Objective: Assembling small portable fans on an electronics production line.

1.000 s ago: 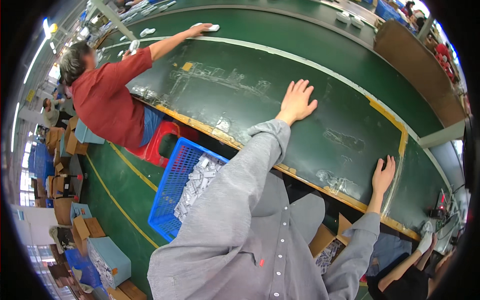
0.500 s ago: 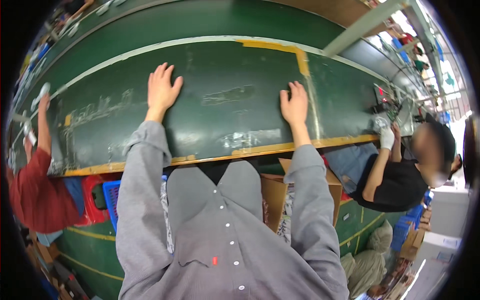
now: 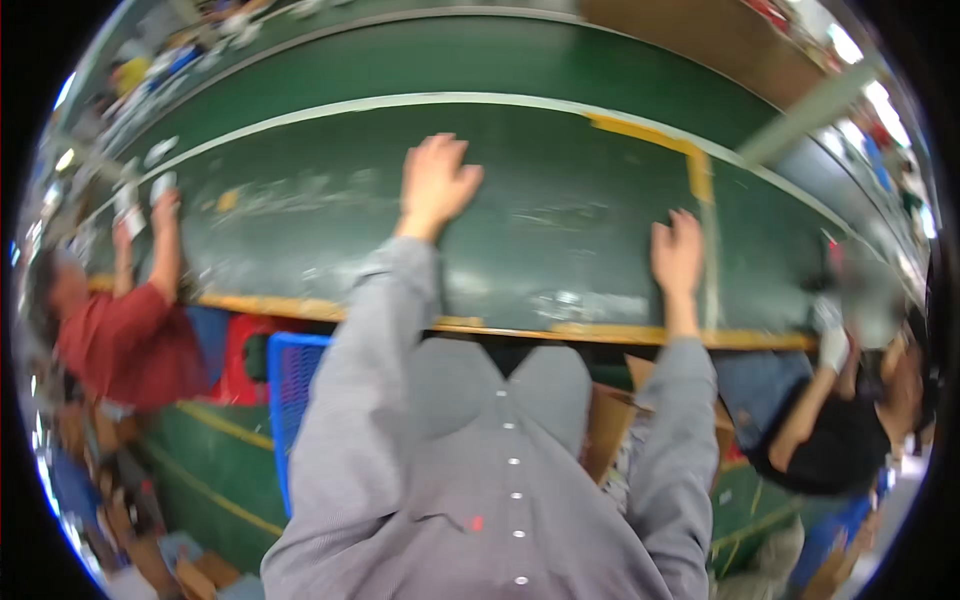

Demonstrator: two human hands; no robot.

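Head view: both hands flat, fingers spread, holding nothing. Left hand far out on the long dark green table now, right hand nearer its yellow wooden edge. View swung left. Blue plastic crate below.

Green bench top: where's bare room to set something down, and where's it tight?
Bare: the green bench top between the left hand and the right hand, both resting flat and empty, and the stretch from the left hand toward the co-worker's hand. Tight: the far left end with small white pieces, and right of the yellow tape.
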